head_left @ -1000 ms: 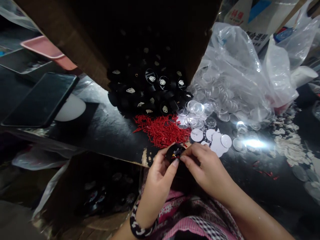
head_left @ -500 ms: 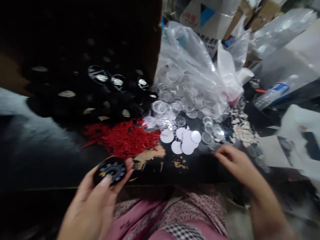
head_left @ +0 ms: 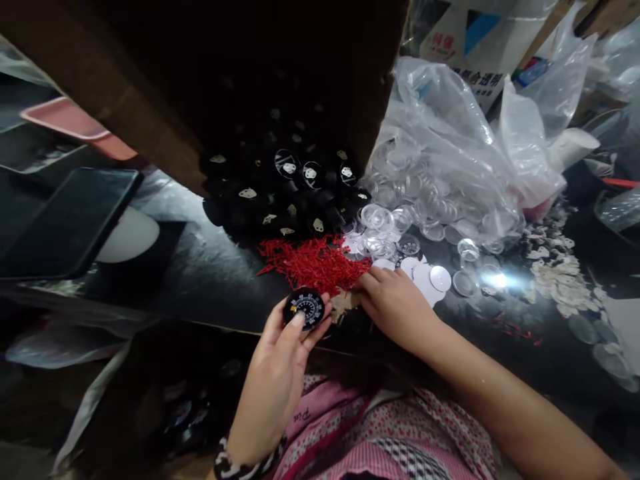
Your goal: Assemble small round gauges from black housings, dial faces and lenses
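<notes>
My left hand [head_left: 277, 363] holds a small round black dial part [head_left: 305, 308] with white markings on its face, thumb across its lower edge. My right hand [head_left: 395, 303] rests on the dark table at the right edge of a heap of small red needles [head_left: 315, 261], fingertips curled into the heap; whether they pinch a needle I cannot tell. White paper discs [head_left: 431, 280] lie just right of that hand. Beyond the red heap is a pile of black round housings [head_left: 285, 193] spilling from a tipped cardboard box [head_left: 150, 113].
A clear plastic bag [head_left: 450, 160] full of transparent round lenses sits at the back right, with loose lenses [head_left: 380, 223] spilled in front. White scraps [head_left: 560, 280] litter the right. A dark phone [head_left: 65, 223] lies left. Another box [head_left: 165, 387] stands below the table edge.
My right hand left the dial, swung out to the right, then came back to the red needle heap. My left hand kept the dial. The head camera swung right and back.
</notes>
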A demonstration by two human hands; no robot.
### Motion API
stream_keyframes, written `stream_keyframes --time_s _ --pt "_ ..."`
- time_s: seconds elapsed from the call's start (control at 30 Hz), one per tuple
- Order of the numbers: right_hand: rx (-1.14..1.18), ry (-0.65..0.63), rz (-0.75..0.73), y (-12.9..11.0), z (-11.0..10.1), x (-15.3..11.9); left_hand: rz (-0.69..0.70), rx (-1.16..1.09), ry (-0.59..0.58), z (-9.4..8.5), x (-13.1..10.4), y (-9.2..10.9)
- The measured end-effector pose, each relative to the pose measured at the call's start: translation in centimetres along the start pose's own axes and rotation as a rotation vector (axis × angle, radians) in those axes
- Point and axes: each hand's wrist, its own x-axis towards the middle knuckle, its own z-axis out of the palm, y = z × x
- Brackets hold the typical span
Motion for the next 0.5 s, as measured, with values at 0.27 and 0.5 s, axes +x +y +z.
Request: stream_keyframes --time_s 0.27,0.5 --pt "-0.054 0.033 -0.024 0.41 0.07 0.44 -0.006 -0.011 -0.013 -0.47 0.54 -0.81" --pt "-0.097 0.024 -0.048 0.24 -0.15 0.54 -0.017 0.008 -0.012 -0.47 0.36 -0.65"
